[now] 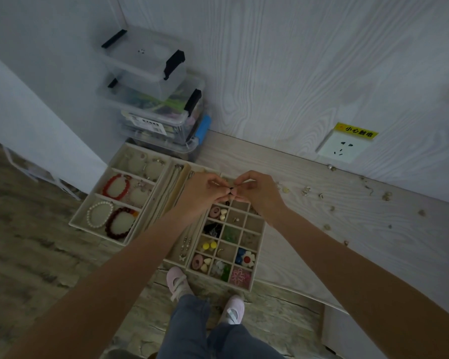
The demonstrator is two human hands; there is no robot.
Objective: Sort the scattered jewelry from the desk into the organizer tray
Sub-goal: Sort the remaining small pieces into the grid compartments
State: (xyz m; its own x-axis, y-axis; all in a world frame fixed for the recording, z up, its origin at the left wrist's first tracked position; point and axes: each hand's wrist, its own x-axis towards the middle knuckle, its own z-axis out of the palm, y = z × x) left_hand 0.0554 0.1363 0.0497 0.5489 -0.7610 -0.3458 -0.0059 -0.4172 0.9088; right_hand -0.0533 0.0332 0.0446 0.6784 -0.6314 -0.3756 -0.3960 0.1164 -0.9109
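1. Bench (322, 203): pale wood grain, runs along a wood-grain wall; small loose jewelry pieces (306, 190) lie scattered on its right half, well apart from one another.
2. Stack of clear plastic bins (153, 99) with black latches in the back left corner; lower bin carries a white label with black print, too small to read.
3. Bracelet tray (119, 200), beige, far left on the bench: red bead bracelet (116, 187) in the middle row, white pearl bracelet (99, 214) and dark red bracelet (121, 222) in the near row.
4. Narrow chain tray (176, 177) between the two others, mostly hidden by the left forearm.
5. Grid tray (258, 229), small square cells: yellow balls, green pieces, white flower with red centre (247, 258), pink flower (240, 277) in the near right cell.
6. Wall socket (341, 149), white, yellow sticker above it reads "小心触电".
7. Left hand (205, 193) and right hand (257, 191) meet above the far end of the grid tray; both grips are pinched onto one small dark item (231, 189) held between the fingertips. Cannot tell what kind of piece it is.
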